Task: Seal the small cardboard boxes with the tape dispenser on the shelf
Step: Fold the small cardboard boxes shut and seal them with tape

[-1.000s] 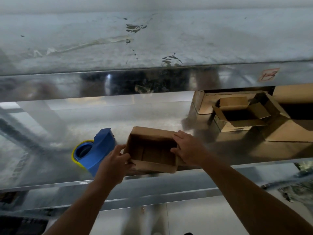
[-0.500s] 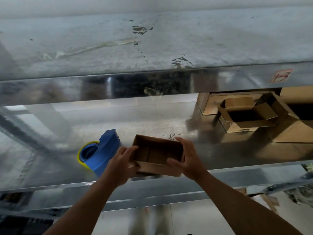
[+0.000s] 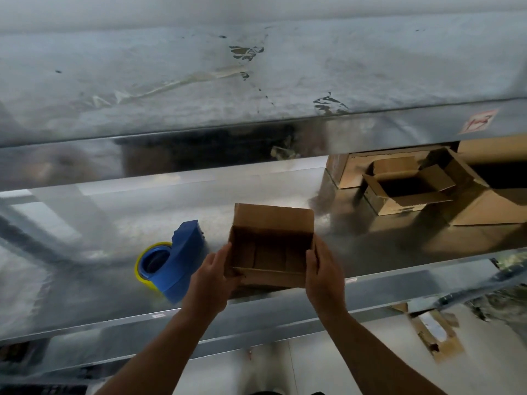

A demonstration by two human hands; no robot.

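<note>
Setting: a galvanised metal rack seen from the front. The upper shelf [image 3: 171, 81] fills the top of the view, and the lower shelf [image 3: 108, 223] carries the things.
Box: a small cardboard box [image 3: 271, 246] sits near the front edge of the lower shelf, at the middle. Its top is open, the far flap stands up and the inside is bare. Whether its bottom rests on the shelf cannot be told.
Left hand: the left hand [image 3: 212, 277] grips the box's left wall, fingers curled round the near corner.
Right hand: the right hand [image 3: 325, 277] grips the right wall, thumb along the edge.
Dispenser: a blue tape dispenser [image 3: 182, 260] with a yellow roll [image 3: 140, 266] lies on the shelf just left of the box, beside the left hand and untouched.
Other boxes: a second open box [image 3: 407, 189] stands well to the right, against a bigger carton [image 3: 346, 172] behind it and a large carton [image 3: 490, 206] at the far right.
Label: a red-marked sticker [image 3: 479, 124] sits on the upper shelf's front lip, at the right.
Below: a torn cardboard scrap [image 3: 436, 337] lies on the floor under the rack.
</note>
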